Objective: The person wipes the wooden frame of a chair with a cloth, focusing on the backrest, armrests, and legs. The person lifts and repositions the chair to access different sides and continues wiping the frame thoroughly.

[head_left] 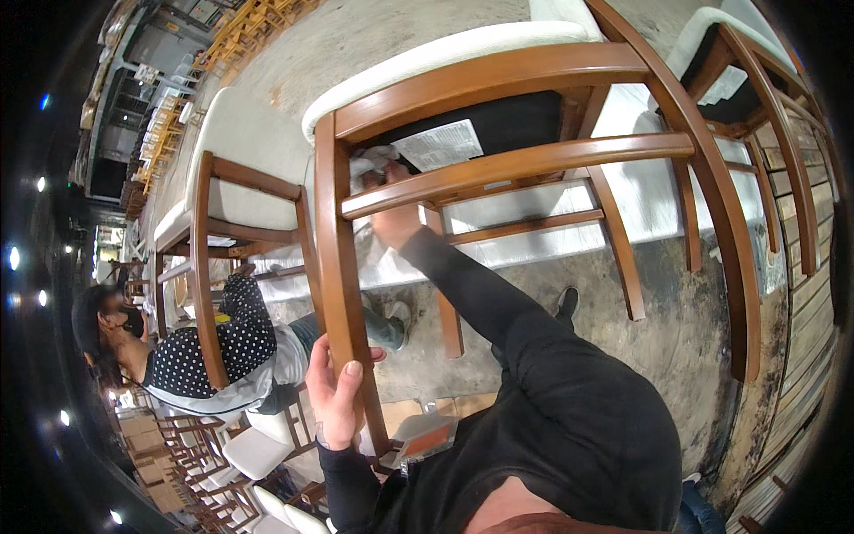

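A brown wooden chair [498,89] with a white padded seat [445,43] stands in front of me, its legs toward me. My left hand [336,392] is wrapped around one of its legs [342,294], near the leg's end. My right hand [394,214] reaches behind the lower rail [525,171] and holds a pale crumpled cloth [378,158] against the inside of the frame. The rail hides part of its fingers. Close to it, a white paper label [438,144] sits on the black underside of the seat.
Under the chairs runs a white-covered surface [534,238]. A similar chair [245,169] stands at left, another [756,80] at far right. A person in a dotted top [213,351] works at left. Several white chairs [258,445] are at lower left, wooden slats [809,294] at right.
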A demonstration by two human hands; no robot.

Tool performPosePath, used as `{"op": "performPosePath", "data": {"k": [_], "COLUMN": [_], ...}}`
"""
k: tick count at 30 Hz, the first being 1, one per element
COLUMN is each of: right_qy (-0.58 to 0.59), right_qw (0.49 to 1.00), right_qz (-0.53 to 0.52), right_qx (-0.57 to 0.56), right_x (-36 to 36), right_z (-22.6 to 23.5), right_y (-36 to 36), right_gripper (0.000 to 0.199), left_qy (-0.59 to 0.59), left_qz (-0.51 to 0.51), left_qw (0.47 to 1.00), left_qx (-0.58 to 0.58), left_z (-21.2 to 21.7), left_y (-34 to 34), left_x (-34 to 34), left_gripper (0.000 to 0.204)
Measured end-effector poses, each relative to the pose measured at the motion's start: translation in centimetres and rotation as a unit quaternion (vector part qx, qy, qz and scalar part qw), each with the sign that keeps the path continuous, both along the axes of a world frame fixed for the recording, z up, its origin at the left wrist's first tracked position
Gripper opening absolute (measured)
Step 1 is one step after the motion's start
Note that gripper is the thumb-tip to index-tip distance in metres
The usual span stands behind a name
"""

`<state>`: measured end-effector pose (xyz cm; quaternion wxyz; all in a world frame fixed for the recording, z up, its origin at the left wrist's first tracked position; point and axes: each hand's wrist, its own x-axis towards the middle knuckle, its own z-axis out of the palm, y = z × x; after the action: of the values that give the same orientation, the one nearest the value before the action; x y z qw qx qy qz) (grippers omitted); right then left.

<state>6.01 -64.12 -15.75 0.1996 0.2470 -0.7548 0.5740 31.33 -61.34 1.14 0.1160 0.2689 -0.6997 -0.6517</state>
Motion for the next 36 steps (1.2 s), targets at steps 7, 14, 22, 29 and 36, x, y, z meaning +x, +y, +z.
{"op": "performPosePath", "data": {"k": [7,14,22,29,36], "right_qy": [0.106,-0.186,-0.120,-0.203,-0.226], "right_qw": [0.994,0.936,0.907,0.938,0.969], "right_qz": [-0.029,0.161,0.051,0.047,0.095], "right_qx": [0.020,-0.252,-0.400,-0.278,0.029], "right_x": [-2.1,-2.3,-2.4,-2.3,-1.2], "right_z": [-3.7,-3.0,0.7,0.9,-1.2], "right_y": [0.2,0.7,-3.5,-3.1,-2.4], "right_gripper": [0.036,0.039,0.073,0.051,0.076], "left_qy": [-0.012,-0.010,-0.005,-0.005,-0.041], "left_qz": [0.003,-0.005,-0.002,0.003,-0.020], "left_qw": [1.000,1.000,1.000,0.998,0.999], "left_qx": [0.019,-0.018,0.001,0.055,-0.009], "left_z": [-0.3,0.0,-0.4,0.2,0.3], "left_y": [-0.4,0.2,0.1,0.3,0.1], "left_x": [0.4,0.5,0.0,-0.2,-0.2], "left_gripper": [0.059,0.055,0.061,0.054,0.062]}}
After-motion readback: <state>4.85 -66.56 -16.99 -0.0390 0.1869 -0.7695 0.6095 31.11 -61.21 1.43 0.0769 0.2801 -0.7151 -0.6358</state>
